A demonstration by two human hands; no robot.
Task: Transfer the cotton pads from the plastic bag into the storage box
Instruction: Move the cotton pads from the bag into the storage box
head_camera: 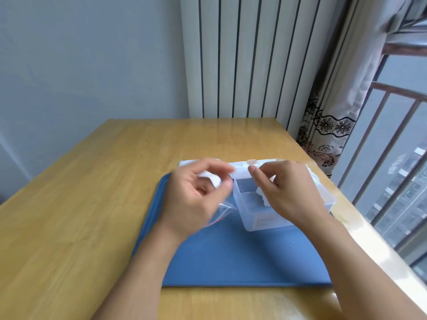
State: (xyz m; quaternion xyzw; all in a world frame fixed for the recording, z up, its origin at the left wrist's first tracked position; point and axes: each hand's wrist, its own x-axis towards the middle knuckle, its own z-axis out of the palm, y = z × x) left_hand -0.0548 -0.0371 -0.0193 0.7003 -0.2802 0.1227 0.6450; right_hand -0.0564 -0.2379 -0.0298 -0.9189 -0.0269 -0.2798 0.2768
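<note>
1. Head view shows us white cotton pads held in the curled fingers of the left hand, just left of the storage box; motion blur keeps us from counting them.
2. More white pads show inside the clear storage box, at its right side, partly covered by the right hand.
3. That right hand hovers over the box with fingers bent; it seems to pinch the pads below it, but we cannot tell for sure, since its palm side is hidden.
4. The box's lid stands open at the far side, its edge and small clasp showing between the two hands.
5. A clear plastic bag lies just left of the box, mostly hidden under the left hand; only a crumpled corner and a reddish line show.
6. Box and bag sit on a blue tray, whose far edge is hidden by the hands.
7. The tray rests on a wooden table, cut off at the near edge.
8. A radiator stands beyond the table, with a patterned curtain and window railing at the right.
</note>
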